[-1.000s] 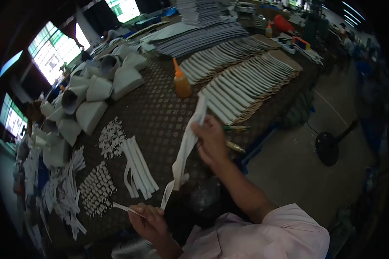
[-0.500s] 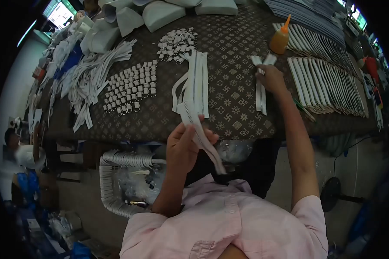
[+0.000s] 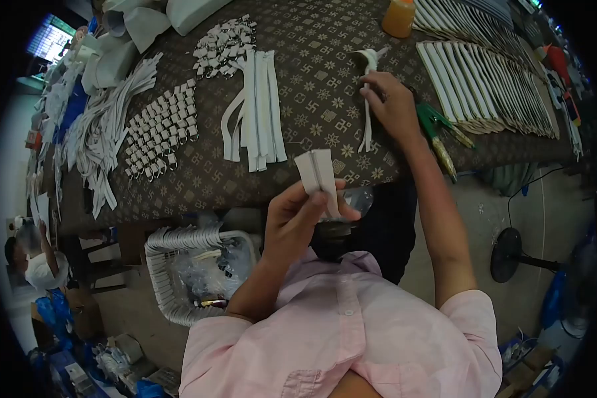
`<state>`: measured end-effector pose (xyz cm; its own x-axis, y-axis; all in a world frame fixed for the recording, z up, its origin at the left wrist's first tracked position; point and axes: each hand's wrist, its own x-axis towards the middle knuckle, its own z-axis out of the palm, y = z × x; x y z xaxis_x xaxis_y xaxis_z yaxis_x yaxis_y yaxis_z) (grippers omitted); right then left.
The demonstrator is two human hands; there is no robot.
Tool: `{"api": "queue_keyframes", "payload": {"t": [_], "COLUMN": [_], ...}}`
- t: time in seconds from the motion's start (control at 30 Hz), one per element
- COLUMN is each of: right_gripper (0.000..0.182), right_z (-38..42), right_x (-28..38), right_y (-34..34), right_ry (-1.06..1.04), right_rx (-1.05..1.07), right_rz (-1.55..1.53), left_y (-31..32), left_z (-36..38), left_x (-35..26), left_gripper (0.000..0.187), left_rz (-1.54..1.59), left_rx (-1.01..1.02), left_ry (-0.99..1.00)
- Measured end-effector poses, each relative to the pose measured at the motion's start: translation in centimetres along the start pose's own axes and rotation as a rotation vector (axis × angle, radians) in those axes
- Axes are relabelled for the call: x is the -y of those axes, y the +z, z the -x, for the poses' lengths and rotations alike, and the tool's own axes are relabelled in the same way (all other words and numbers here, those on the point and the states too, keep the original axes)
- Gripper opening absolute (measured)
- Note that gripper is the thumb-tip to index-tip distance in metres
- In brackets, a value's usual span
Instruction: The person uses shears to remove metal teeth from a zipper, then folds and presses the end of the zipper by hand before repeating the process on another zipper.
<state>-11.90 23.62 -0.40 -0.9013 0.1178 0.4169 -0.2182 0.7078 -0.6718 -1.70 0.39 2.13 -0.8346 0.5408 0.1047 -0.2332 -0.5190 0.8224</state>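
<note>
My left hand is closed around a short white zipper strip, held upright between thumb and fingers near the table's front edge. The strip's dark teeth line faces me. Farther right, my right hand pinches another narrow white zipper strip over the patterned cloth. This one is turned edge-on, its top end folded over. Left of both hands lies a bundle of long white zipper strips. Close to my right forearm rest green-handled pliers.
Rows of small white tabs with metal rings lie on the left, a loose pile of them behind. Folded strips fill the right, near an orange bottle. A white basket stands below; a person is at far left.
My left hand has turned its zipper strip more upright, teeth line facing me. The strip under my right hand has gone from lying flat to edge-on. The whole view has shifted.
</note>
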Motion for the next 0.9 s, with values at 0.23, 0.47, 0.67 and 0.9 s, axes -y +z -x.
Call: {"api": "queue_keyframes", "payload": {"t": [0.23,0.47,0.67,0.9], "right_gripper": [0.014,0.035,0.032,0.023], "right_z": [-1.5,11.6,16.1,16.3], "right_x": [-1.2,5.4,5.0,3.5], "right_y": [1.9,-3.9,-0.7,-0.5], "right_ry": [-0.288,0.710,1.100,0.972], "right_rx": [-0.158,0.568,0.301,0.266], "right_rz": [-0.062,-0.805,-1.317,-1.366], "left_y": [-0.8,-1.3,3.5,2.8], "left_z": [1.9,0.6,0.8,2.8], "left_x": [0.3,0.8,4.7,5.5], "left_gripper": [0.031,0.023,0.026,0.030], "left_rz": [-0.055,-0.432,-0.768,-0.870], "left_rx": [-0.080,0.340,0.702,0.806], "left_ry": [0.014,0.340,0.291,0.178]}}
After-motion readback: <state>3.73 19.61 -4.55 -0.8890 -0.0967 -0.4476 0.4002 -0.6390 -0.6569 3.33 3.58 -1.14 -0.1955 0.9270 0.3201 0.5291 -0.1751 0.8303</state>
